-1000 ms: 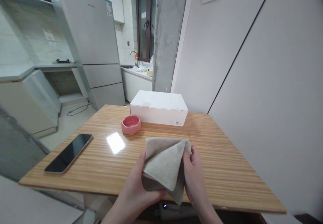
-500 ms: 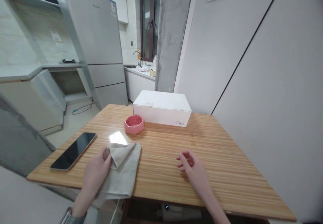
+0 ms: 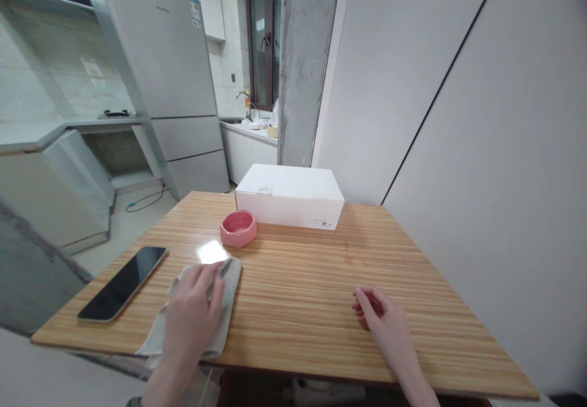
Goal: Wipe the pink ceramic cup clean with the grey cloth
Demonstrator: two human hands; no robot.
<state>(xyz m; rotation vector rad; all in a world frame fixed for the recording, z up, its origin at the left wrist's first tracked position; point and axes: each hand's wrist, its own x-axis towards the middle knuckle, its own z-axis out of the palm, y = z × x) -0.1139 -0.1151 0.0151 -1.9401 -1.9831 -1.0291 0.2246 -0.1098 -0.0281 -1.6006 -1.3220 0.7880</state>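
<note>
My left hand [image 3: 195, 306] lies on top of a pale grey-beige cloth [image 3: 230, 288] at the table's front left, its fingers bent over the fabric and gripping it. Part of the cloth is hidden under the hand, and its lower corner reaches the table edge. My right hand [image 3: 378, 315] rests at the front right of the wooden table [image 3: 293, 297], fingers loosely curled with nothing seen in them. Beyond the cloth sits a pink faceted bowl [image 3: 238, 230]. To the left of the cloth lies a dark-screened phone [image 3: 123, 285].
A white box [image 3: 288, 202] stands at the table's far side, just behind the bowl. Below the front edge is an open drawer [image 3: 266, 388] with a pale object inside. A white wall panel [image 3: 481, 181] rises along the right; a fridge [image 3: 160, 71] stands farther back.
My left hand has shifted from the cloth's left edge onto its top, and the folded-over corner is now covered. My right hand has moved right and slightly nearer. The view has shifted slightly.
</note>
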